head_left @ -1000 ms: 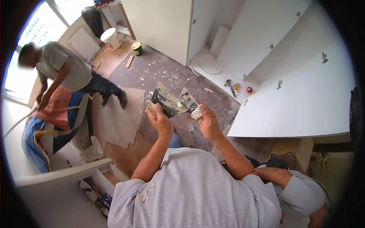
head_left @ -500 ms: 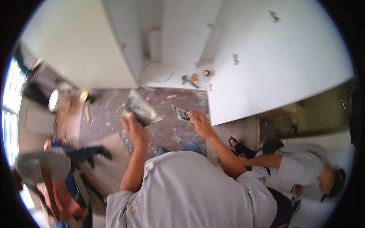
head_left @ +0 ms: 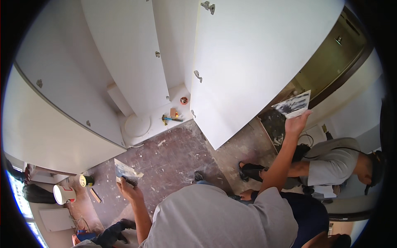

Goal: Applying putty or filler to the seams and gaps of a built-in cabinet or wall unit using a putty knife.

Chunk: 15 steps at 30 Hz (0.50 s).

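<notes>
A person's hands are spread wide, each grip clenched on a flat, smeared blade.
The left hand grasps a cream-and-dark smeared flat blade over the purplish-brown, white-spattered floor, which stretches open ahead of it and on toward the middle. The right hand, raised and well apart, grasps a broad white flat blade with black smears beside the lower edge of a glossy white door panel with metal hinges; whether they touch cannot be told. The panel's corner juts over the floor between the hands. A person in a grey shirt narrows the room below the right forearm. Lettering on the dark round tub with a yellow label is too small to read; the white plastic bucket bears a red patch.
</notes>
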{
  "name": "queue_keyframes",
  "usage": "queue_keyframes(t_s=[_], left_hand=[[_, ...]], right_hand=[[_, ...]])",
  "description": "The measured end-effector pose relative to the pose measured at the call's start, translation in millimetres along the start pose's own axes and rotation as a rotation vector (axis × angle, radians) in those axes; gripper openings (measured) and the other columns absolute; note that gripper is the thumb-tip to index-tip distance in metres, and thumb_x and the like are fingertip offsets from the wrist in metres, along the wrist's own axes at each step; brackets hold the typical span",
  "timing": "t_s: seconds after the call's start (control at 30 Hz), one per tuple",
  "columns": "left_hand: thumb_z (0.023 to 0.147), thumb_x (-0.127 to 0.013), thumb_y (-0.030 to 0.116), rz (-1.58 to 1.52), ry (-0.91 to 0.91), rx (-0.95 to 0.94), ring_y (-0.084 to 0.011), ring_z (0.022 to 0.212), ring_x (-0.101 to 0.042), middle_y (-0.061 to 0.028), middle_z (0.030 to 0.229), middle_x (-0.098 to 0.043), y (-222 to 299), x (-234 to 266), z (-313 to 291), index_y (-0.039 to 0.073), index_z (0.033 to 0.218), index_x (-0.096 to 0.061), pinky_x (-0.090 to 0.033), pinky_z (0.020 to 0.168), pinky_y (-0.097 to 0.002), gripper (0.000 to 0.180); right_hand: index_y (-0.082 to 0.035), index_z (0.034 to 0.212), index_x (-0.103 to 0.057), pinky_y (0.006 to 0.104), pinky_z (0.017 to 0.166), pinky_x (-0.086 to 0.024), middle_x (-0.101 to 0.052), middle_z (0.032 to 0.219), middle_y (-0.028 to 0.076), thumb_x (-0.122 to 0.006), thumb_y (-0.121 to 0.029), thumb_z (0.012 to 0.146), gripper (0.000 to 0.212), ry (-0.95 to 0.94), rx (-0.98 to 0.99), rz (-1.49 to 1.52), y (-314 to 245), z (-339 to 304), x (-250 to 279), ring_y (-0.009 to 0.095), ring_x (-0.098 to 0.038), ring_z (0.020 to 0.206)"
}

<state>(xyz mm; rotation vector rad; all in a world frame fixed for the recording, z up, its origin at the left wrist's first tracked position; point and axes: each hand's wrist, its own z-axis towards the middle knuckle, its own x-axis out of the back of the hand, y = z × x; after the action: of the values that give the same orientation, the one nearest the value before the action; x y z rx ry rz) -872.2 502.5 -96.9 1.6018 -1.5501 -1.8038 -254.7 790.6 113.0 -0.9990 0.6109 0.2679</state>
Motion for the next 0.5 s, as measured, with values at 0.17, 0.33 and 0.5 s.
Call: queue_keyframes(t_s=[0.17,0.33,0.5], left_hand=[[0.099,-0.062,0.022,0.004,-0.085,0.084,-0.023,0.11,-0.064,-0.0054,0.119,-0.064,-17,-61,9,0.011,0.13,-0.056,-0.054,0.089,-0.0376,0.033],[0.101,-0.058,0.018,-0.061,-0.116,0.211,-0.0203,0.107,-0.066,-0.0034,0.116,-0.066,-39,-82,23,0.012,0.128,-0.059,-0.055,0.089,-0.0361,0.029],[0.104,-0.051,0.017,-0.223,-0.197,0.47,-0.0209,0.108,-0.069,-0.0062,0.117,-0.069,-47,-164,3,0.008,0.131,-0.059,-0.058,0.091,-0.038,0.03]], right_hand=[[-0.007,0.158,-0.031,0.047,0.121,-0.031,-0.043,0.158,0.008,-0.041,-0.064,0.103,0.08,-0.038,-0.088,0.069,43,41,5,0.029,-0.04,0.144],[-0.015,0.132,-0.062,0.0497,0.126,-0.02,-0.039,0.16,0.016,-0.053,-0.052,0.103,0.048,-0.309,-0.06,0.519,81,38,-14,0.032,-0.031,0.149],[-0.013,0.095,-0.07,0.0507,0.128,-0.016,-0.037,0.161,0.019,-0.064,-0.037,0.099,0.025,0.043,-0.18,0.449,84,-3,-49,0.036,-0.032,0.149]])
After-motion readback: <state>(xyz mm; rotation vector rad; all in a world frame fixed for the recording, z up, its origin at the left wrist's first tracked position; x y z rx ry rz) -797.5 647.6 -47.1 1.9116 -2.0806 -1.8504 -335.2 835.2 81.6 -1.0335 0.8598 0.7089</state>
